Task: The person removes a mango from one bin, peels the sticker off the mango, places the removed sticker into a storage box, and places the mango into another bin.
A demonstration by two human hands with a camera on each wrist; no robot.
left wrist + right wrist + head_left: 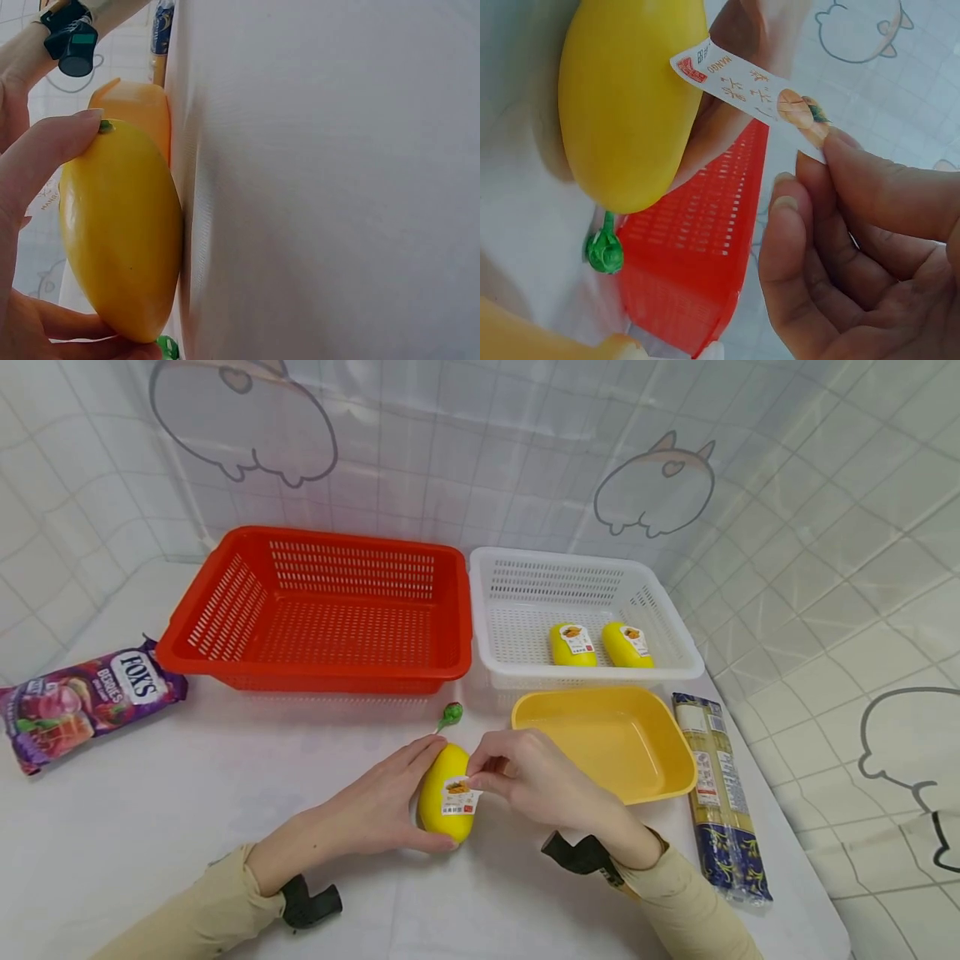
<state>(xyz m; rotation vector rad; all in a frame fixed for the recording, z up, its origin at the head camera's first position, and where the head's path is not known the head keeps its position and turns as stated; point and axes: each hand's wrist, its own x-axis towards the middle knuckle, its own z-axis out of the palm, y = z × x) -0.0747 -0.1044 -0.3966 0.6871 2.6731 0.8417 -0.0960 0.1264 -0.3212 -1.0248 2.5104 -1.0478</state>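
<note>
- Beige sleeves (202,906) nearest the camera, along the bottom edge, with a black wrist camera (311,906) worn at each cuff.
- On the white tabletop (360,910), between both hands and nearer the body than the red basket (315,681): one yellow mango (124,232), lying on its side, long axis running roughly away from the body.
- Left hand (375,802) curved along the mango's left side and grasping it lengthwise, thumb at the near end, fingertips at the far end.
- Right hand (540,781) on the opposite side, thumb and forefinger pinching one end of a paper label (750,94).
- Key relation, as judged: label stretching from the mango's right flank out to the right fingertips, long axis bridging the gap between fruit and fingers. Right hand nearer to the label, left hand nearer to the fruit.
- Red-marked end of the label touching the mango; cannot tell whether stuck down or merely resting there.
- In looks, smooth, plump and glossy, with a small green nub under the left thumb. Label white, printed with orange fruit and the word MANGO, most of its length standing away from the skin.
- Just beyond the far end, a small green piece with a stalk (452,714); past the right hand, a yellow tub (600,739).
</note>
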